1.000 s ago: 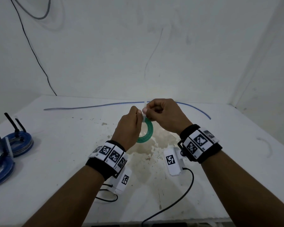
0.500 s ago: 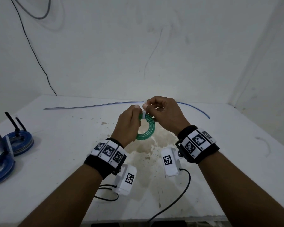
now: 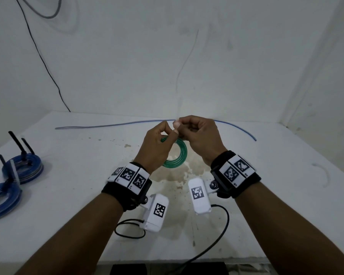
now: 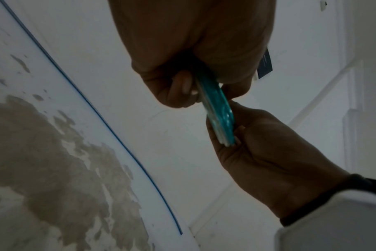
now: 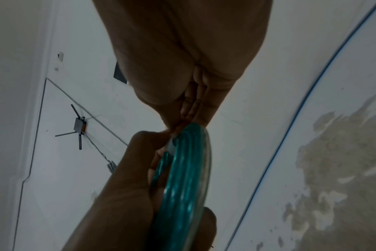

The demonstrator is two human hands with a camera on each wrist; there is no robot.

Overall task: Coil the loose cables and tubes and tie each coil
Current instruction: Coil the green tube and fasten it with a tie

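**Green coil held up between both hands over the stained table**

The green coil (image 3: pixel 176 155) is off the table, held in the air near the middle of the scene. The left hand (image 3: pixel 157 149) grips its left side, fingers curled round the stacked turns; in the left wrist view a fingertip presses on one face of the coil (image 4: pixel 218 108) and the rest of the hand closes on the other. The right hand (image 3: pixel 199 135) pinches at the coil's top edge, thumb and forefinger closed on a small white strip (image 5: pixel 171 146) that sits against the green turns; only a short piece of it shows. Most of the ring hangs below and between the two grips.

The coil is glossy, translucent green tubing wound flat into several turns. No brand or readable writing appears on it. Both wrists carry black bands with white square-patterned marker tags (image 3: pixel 130 175), and a white camera housing (image 3: pixel 199 195) with the same kind of marker hangs under each.

The table (image 3: pixel 276 185) is white and matte, with a brownish blotchy stain (image 3: pixel 179 175) below the hands. A long thin blue cable (image 3: pixel 107 125) lies loose along the far side, running left to right behind the hands. At the near left lie two blue coils (image 3: pixel 22 171), each bound with ties, some black with stiff ends standing up.
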